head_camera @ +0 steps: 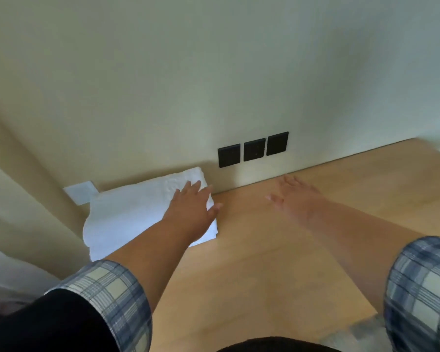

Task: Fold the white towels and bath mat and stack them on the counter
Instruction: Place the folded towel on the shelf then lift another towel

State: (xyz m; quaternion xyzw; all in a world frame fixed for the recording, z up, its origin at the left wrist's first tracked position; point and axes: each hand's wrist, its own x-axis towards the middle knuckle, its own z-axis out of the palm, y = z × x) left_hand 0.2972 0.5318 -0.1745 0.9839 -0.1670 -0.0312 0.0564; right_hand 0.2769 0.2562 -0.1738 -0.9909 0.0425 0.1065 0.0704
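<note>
Nearest, plaid left sleeve (107, 295) and plaid right sleeve (422, 288) are ending at the forearms, both arms reaching away over the wooden counter (264, 275). Left hand (192, 207) is lying palm down, fingers straight, on the right end of the folded white towel (127, 212), pressing and not gripping. It's likely flattening the fold or seating the towel square. Towel is lying at the far left of the counter, far edge touching the wall (214, 72). Layers are showing along its near and right edges; can't tell if one piece or several. Right hand (294, 196) is spreading open, holding nothing, over bare counter right of the towel and apart from it. It's blurred, so can't tell if it's touching the surface; probably free for fetching the next piece. A pale flat piece (80, 193) is peeking out behind the towel's far left corner. Farthest, three black wall plates (254, 149) are sitting low on the wall, just right of the towel.
</note>
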